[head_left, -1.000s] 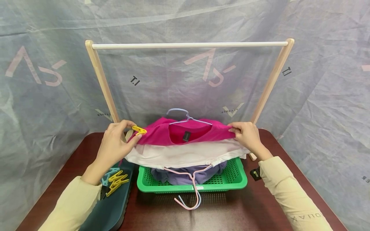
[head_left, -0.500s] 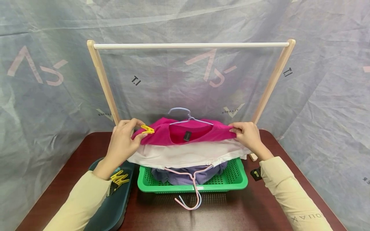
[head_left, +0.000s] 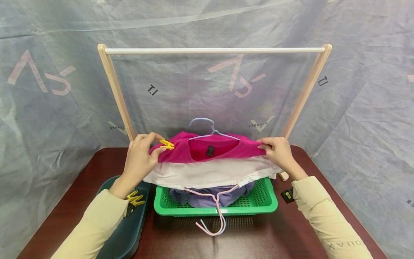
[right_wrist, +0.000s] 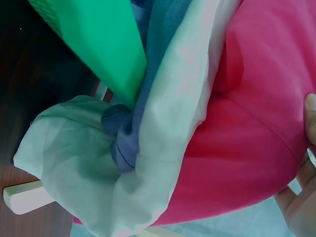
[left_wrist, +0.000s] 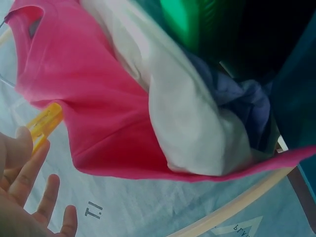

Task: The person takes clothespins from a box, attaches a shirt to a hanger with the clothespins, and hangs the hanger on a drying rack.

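Note:
A magenta shirt point(head_left: 176, 153) with a dark neck label lies over white cloth point(head_left: 200, 174). A pale blue hanger point(head_left: 212, 131) sits in its neckline, hook upward. My left hand point(head_left: 139, 155) pinches a yellow clothespin point(head_left: 166, 144) between thumb and fingers; in the left wrist view the clothespin's tip point(left_wrist: 57, 109) meets the shirt's edge. Whether it bites the cloth I cannot tell. At the opposite shoulder my right hand point(head_left: 278, 151) pinches the magenta fabric between thumb and fingers. A pink hanger point(head_left: 217, 201) extends from the white cloth, its hook toward me, with a blue hook partly behind it.
Beneath the clothes stands a green basket point(head_left: 215, 212) holding purple cloth point(head_left: 207, 198). To the left is a dark teal tray point(head_left: 127, 237) with yellow clothespins point(head_left: 136, 198), partly hidden by my left arm. A wooden rack with a white rail point(head_left: 213, 51) rises behind.
My left hand has moved right with the yellow clothespin, bringing it over the shirt's left shoulder. The hanger's hook in the neckline has risen slightly. The right hand stays nearly still on the shirt.

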The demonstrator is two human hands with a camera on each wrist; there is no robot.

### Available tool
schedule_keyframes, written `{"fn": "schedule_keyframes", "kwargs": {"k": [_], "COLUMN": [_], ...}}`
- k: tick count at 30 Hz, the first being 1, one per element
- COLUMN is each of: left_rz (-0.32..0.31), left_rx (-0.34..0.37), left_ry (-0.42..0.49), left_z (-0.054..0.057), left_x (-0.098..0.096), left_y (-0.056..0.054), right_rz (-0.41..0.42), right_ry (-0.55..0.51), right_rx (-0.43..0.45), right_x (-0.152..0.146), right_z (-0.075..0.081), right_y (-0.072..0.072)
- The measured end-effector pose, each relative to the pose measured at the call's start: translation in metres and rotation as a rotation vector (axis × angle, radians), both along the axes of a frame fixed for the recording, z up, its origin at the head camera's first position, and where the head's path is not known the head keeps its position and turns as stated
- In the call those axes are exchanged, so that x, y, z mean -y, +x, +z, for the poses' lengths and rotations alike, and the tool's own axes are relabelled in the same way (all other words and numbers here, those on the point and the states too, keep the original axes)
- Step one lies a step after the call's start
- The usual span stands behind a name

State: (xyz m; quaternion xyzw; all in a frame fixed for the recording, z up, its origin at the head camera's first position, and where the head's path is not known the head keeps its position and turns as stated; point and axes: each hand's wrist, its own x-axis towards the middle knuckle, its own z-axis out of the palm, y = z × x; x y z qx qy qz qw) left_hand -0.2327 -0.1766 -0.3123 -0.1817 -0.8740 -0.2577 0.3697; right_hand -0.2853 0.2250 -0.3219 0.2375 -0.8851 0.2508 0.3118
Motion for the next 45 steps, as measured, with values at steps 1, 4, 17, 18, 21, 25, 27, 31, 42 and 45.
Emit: {"fn": "schedule_keyframes", "kwargs": {"k": [1, 4, 17, 18, 21, 25, 27, 31, 42, 45], "left_rz": [0.001, 0.008, -0.075, -0.079, -0.092, -0.096, -0.089, -0.083, -0.122, -0.131], "left_rx": [0.000, -0.002, 0.047, 0.044, 0.035, 0.032, 0.033, 0.031, 0.067, 0.089], "left_ry": [0.002, 0.014, 0.138, 0.147, 0.162, 0.167, 0.165, 0.170, 0.175, 0.182], "left_z": [-0.0003, -0.0009, 0.0016, 0.0021, 0.0038, 0.0053, 0.0053, 0.0052, -0.0011, -0.0038], "left_x": [-0.0002, 0.0000, 0.0053, 0.0054, 0.0042, 0.0006, -0.0006, -0.0025, -0.0045, -0.0045], "left_y": [-0.0005, -0.0018, -0.0038, -0.0039, -0.0038, -0.0030, -0.0029, -0.0034, -0.0055, -0.0057], "right_rz": [0.001, -0.003, 0.012, 0.012, 0.014, 0.014, 0.016, 0.029, 0.072, 0.075], "right_ry": [0.001, -0.001, -0.024, -0.026, -0.028, -0.030, -0.034, -0.037, -0.053, -0.070], "right_rx": [0.000, 0.004, 0.010, 0.011, 0.010, 0.003, 0.002, -0.006, -0.035, -0.021], "right_x": [-0.0004, -0.0011, -0.0007, -0.0007, -0.0008, -0.0010, -0.0009, -0.0016, -0.0037, -0.0044], "right_z": [-0.0003, -0.0008, -0.0002, -0.0002, -0.0005, -0.0013, -0.0016, -0.0013, -0.0034, -0.0048], "right_y": [-0.0002, -0.0001, 0.0012, 0.0013, 0.0014, 0.0010, 0.0010, 0.0011, 0.0006, 0.0010]}}
